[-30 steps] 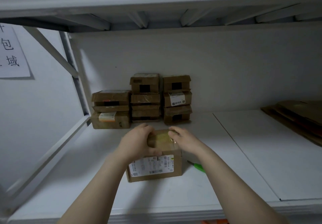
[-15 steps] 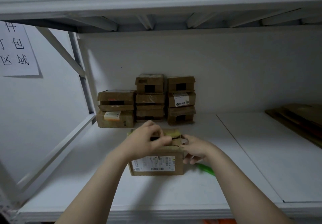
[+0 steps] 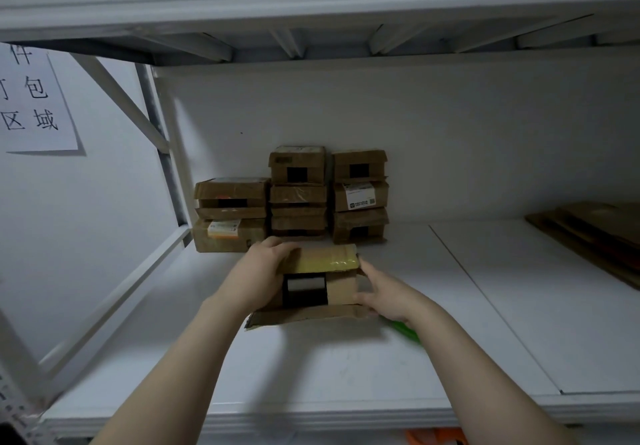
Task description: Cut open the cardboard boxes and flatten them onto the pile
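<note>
A small cardboard box (image 3: 341, 288) stands on the white shelf (image 3: 329, 368) in front of me, its open end facing me with a dark opening and a flap folded down toward me. Yellowish tape covers its top edge. My left hand (image 3: 258, 276) grips the box's left side, fingers curled over the top. My right hand (image 3: 384, 292) holds the right side, thumb against the front. A green-handled cutter (image 3: 405, 332) lies on the shelf under my right wrist, mostly hidden. Flattened cardboard (image 3: 595, 233) lies piled at the far right.
Several small cardboard boxes (image 3: 298, 198) are stacked in three columns against the back wall. A diagonal white brace (image 3: 114, 302) and upright post bound the shelf's left side. An upper shelf hangs overhead. A paper sign (image 3: 34, 105) is on the left wall.
The box has been tipped so its open end now faces me and a flap hangs forward. My right hand moved from the top down to the box's right side.
</note>
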